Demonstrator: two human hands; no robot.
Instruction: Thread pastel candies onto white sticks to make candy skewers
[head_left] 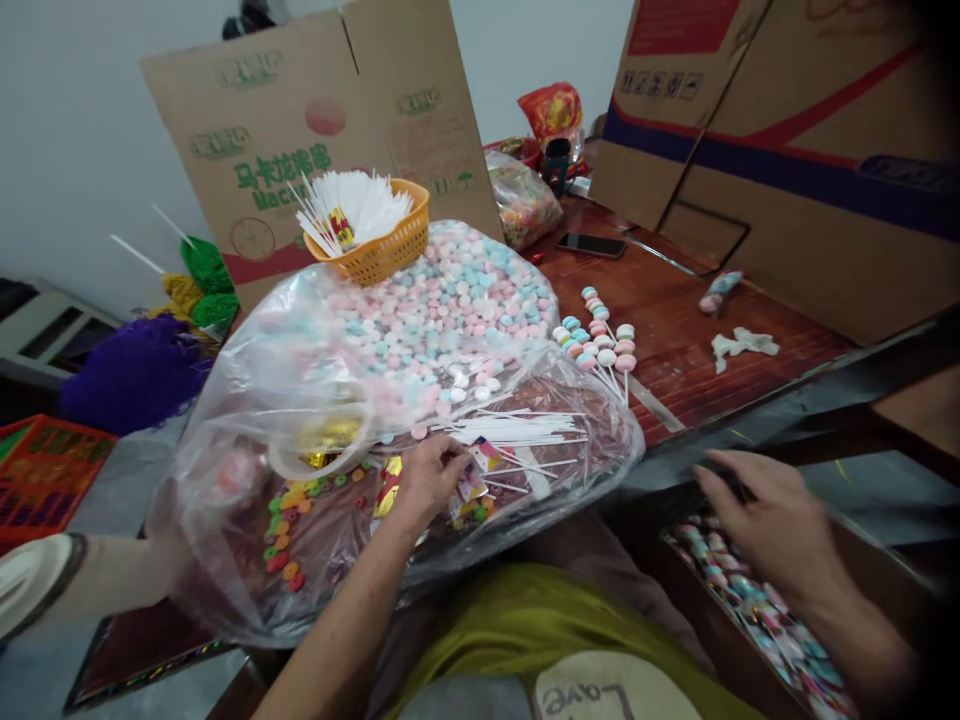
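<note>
My left hand (429,478) rests on a big clear plastic bag (247,400). Its fingers are curled at the near end of a bundle of white sticks (525,428), among small colourful packets (472,485); what they pinch is hidden. My right hand (765,515) lies flat with its fingers stretched out over the rim of a dark box (675,570). The box holds finished candy skewers (757,610). A heap of pink, blue and white round candies (450,300) lies on the bag. Ring-shaped candies (289,530) show through the plastic.
An orange basket (390,250) of sticks stands behind the heap. Several finished skewers (604,345) and a phone (591,244) lie on the wooden table (675,300). Cardboard boxes (787,150) stand at the back and right. Another person's forearm (105,575) reaches in at the left.
</note>
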